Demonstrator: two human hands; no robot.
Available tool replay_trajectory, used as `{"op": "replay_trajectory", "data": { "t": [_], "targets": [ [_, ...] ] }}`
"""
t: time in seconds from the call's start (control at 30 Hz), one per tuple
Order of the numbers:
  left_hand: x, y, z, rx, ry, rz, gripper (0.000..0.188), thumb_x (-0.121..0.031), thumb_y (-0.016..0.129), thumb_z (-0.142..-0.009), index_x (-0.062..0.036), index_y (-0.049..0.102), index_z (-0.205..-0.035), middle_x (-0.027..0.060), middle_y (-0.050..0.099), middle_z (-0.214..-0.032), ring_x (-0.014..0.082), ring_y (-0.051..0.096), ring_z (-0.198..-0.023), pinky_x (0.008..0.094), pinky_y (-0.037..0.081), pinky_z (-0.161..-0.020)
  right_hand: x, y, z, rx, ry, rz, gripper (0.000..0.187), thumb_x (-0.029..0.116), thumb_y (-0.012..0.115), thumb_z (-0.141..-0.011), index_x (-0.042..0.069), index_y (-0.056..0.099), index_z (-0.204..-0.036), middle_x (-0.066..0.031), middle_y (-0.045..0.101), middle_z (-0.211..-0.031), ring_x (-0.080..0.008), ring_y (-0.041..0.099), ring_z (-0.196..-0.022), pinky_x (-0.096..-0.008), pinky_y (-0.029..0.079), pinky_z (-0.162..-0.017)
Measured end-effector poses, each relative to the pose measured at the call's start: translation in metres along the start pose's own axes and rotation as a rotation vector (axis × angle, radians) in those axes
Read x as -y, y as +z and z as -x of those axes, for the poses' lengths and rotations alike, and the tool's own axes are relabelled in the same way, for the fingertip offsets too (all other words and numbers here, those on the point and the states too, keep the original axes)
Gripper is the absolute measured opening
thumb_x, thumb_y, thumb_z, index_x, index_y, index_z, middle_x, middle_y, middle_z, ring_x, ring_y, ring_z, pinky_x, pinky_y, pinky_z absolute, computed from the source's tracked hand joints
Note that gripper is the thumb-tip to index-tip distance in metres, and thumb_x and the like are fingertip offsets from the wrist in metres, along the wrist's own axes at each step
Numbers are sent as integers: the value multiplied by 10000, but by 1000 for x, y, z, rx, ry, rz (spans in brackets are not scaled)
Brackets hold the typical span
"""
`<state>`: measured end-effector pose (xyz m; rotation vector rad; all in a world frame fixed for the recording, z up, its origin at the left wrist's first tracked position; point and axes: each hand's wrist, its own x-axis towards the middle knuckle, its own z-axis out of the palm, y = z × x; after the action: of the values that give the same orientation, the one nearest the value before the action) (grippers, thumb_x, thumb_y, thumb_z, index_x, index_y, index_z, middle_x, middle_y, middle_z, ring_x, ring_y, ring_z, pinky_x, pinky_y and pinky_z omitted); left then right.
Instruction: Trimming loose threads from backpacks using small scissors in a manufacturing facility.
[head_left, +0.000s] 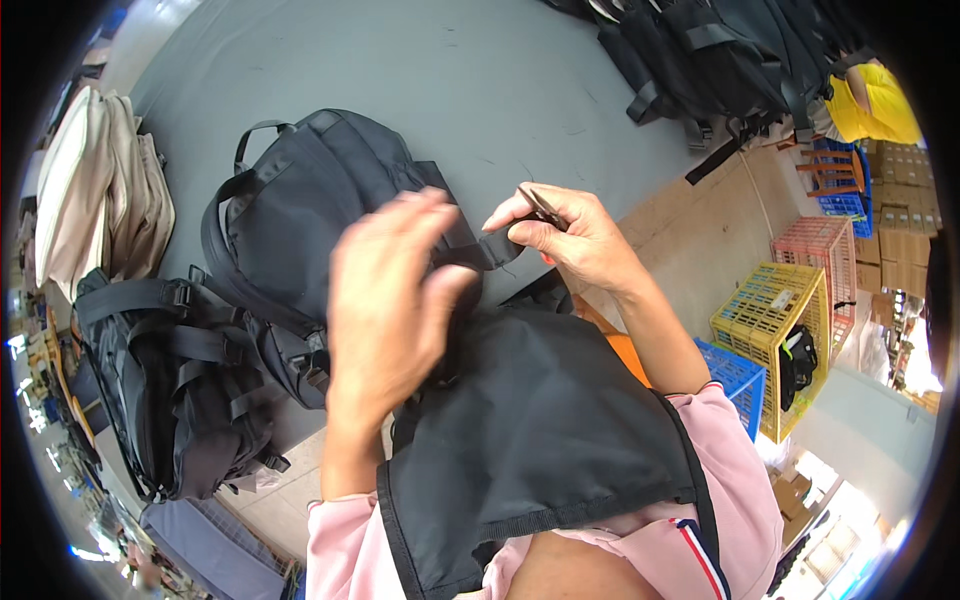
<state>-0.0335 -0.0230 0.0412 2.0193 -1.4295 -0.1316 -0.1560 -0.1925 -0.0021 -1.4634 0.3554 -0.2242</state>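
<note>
A black backpack point(290, 220) lies on the grey table, its top loop and shoulder strap showing. Over its right side, my left hand point(390, 290) is raised with fingers stretched out and thumb apart, slightly smeared by motion and holding nothing that I can see. My right hand point(570, 235) is closed just right of the bag. Between its thumb and fingers it pinches the end of a black webbing strap point(502, 246). Dark thread snips point(543, 208) also stick out of that hand, their handles partly hidden by the fingers.
The grey table point(520, 80) has thread scraps on it. More black bags lie at the lower left point(180, 390) and far right point(710, 60). Pale bags point(105, 185) stand at the left edge. Plastic crates, including a yellow crate point(765, 330), stand on the floor at right.
</note>
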Motion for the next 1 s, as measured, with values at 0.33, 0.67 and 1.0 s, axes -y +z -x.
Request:
{"op": "replay_trajectory", "data": {
  "t": [0.33,0.67,1.0],
  "targets": [
    [13,35,7,61,-658,1151,174,-134,544,-931,28,602,-951,34,629,-716,81,578,-627,208,467,-602,2,25,3,-430,-358,663,268,106,699,-768,64,587,-1008,-69,528,-875,-194,577,-648,-298,449,-538],
    [20,33,5,71,-691,1148,150,-115,555,-916,28,602,-914,47,596,-686,97,549,-588,218,455,-589,-5,20,10,-277,-464,874,289,89,730,-667,110,636,-940,-17,544,-765,-200,539,-582,-313,403,-524],
    [19,33,5,51,-746,1158,139,-118,561,-910,14,599,-887,32,585,-661,75,526,-545,196,438,-545,-6,19,10,-287,-471,875,276,87,736,-655,115,659,-919,-14,562,-738,-198,529,-568,-306,400,-498]
  ]
}}
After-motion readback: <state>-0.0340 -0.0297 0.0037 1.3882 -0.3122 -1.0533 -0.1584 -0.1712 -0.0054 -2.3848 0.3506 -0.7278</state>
